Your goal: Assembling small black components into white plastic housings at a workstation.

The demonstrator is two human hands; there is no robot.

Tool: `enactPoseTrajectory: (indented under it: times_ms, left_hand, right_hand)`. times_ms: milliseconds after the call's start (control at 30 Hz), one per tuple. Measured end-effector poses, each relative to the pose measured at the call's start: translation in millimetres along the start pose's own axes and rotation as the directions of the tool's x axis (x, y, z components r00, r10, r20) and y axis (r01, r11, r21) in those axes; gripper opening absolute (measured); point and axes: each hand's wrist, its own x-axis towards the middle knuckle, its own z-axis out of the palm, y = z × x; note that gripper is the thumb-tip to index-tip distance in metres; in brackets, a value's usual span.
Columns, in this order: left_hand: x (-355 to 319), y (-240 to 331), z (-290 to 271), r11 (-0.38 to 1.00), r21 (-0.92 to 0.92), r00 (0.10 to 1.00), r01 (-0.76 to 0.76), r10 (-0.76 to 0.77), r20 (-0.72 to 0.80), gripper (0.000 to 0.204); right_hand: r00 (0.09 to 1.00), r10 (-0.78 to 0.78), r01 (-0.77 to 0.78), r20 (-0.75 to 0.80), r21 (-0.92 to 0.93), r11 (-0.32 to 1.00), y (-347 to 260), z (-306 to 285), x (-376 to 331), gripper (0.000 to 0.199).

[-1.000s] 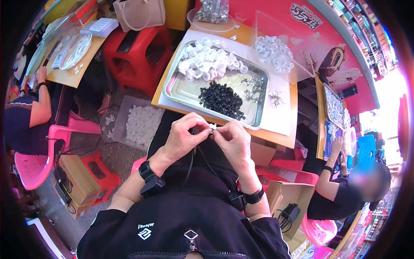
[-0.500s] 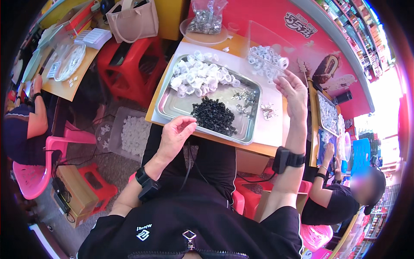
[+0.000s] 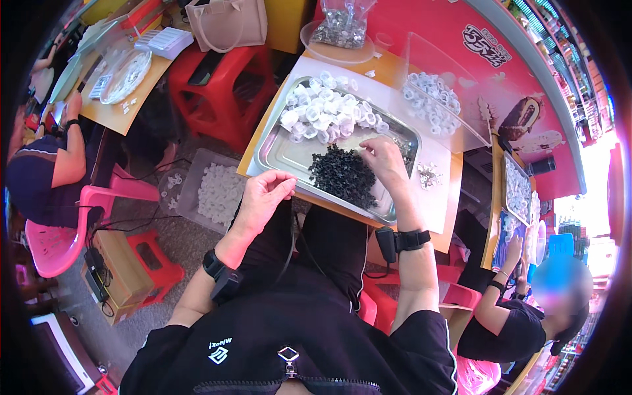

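Note:
My left hand (image 3: 262,203) is held just off the near left edge of a metal tray (image 3: 284,157), thumb and fingertips pinched together. What lies in the pinch, if anything, is too small to make out. My right hand (image 3: 387,164) reaches over the tray, its fingers bent together above the far side of a pile of small black pieces (image 3: 337,176). Whether they hold something is hidden. White plastic ring-shaped pieces (image 3: 324,110) are heaped in the tray's far part. Small shiny metal pieces (image 3: 407,150) in the tray are partly covered by my right hand.
More metal pieces (image 3: 429,175) lie on the white sheet right of the tray. A clear bin (image 3: 454,82) holds white rings (image 3: 429,102) behind it. A bag of metal parts (image 3: 341,29) stands at the back. A grey crate (image 3: 197,178) is on the floor. Two co-workers sit left and right.
My right hand has come from beside the clear bin, where a white ring showed at its fingertips, back over the tray. My left hand stays pinched near the tray edge. The view has shifted slightly.

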Motion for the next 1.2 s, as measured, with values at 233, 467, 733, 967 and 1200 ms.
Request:
enactPoseTrajectory:
  times_ms: [233,467,733,967,1200]
  left_hand:
    - [2,5,-1,0.998,0.045,0.994,0.036,-0.04,0.099,0.014]
    - [3,2,14,0.993,0.098,0.983,0.06,-0.076,0.165,0.013]
    - [-2,5,-9,0.997,0.055,0.996,0.058,-0.062,0.07,0.012]
    - [9,8,-5,0.996,-0.01,0.992,0.086,-0.085,0.088,0.012]
    - [5,9,-4,0.996,-0.009,0.988,0.091,-0.089,0.124,0.012]
  right_hand:
    - [0.978,0.075,-0.061,0.193,-0.081,0.995,-9,0,-13,0.017]
    - [0.994,0.09,-0.096,0.066,0.1,0.99,5,10,-4,0.019]
    - [0.986,0.064,-0.075,-0.153,-0.066,0.995,21,-20,-5,0.015]
    - [0.973,0.138,-0.149,-0.184,-0.043,0.988,19,-22,-10,0.014]
    - [0.984,0.149,-0.17,-0.099,-0.272,0.947,12,1,-6,0.015]
